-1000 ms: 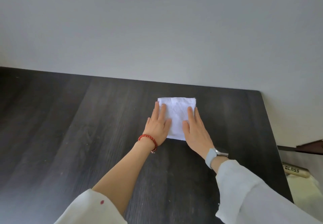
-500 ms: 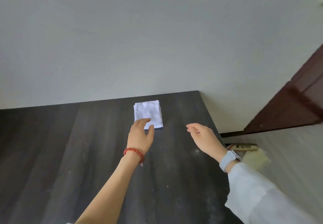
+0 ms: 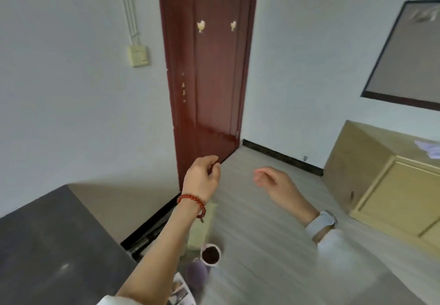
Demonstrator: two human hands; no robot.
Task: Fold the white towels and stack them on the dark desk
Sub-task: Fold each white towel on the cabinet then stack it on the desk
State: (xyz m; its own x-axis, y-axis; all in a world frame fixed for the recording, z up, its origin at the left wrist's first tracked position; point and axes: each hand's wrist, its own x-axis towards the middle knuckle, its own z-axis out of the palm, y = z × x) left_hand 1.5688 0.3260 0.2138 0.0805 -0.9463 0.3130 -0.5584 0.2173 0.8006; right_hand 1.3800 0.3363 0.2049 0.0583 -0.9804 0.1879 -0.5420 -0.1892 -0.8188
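Observation:
Only the right end of the dark desk (image 3: 47, 240) shows, at the lower left; the folded white towel is out of view. My left hand (image 3: 202, 177), with a red bead bracelet on the wrist, hangs in the air over the floor in front of the door, fingers loosely curled and holding nothing. My right hand (image 3: 276, 181), with a watch on the wrist, floats to its right, also loosely curled and holding nothing. Some white cloth (image 3: 428, 148) lies on the light wooden cabinet (image 3: 385, 185) at the far right.
A dark red door (image 3: 209, 78) stands straight ahead. On the grey floor beside the desk sit a small white pot of soil (image 3: 210, 254), a purple object (image 3: 197, 275) and some papers (image 3: 181, 292). A framed board (image 3: 407, 54) hangs on the right wall.
My view has swung right, away from the desk toward the door and cabinet. Both hands left the folded towel, lifted off the desk and now hang in the air holding nothing.

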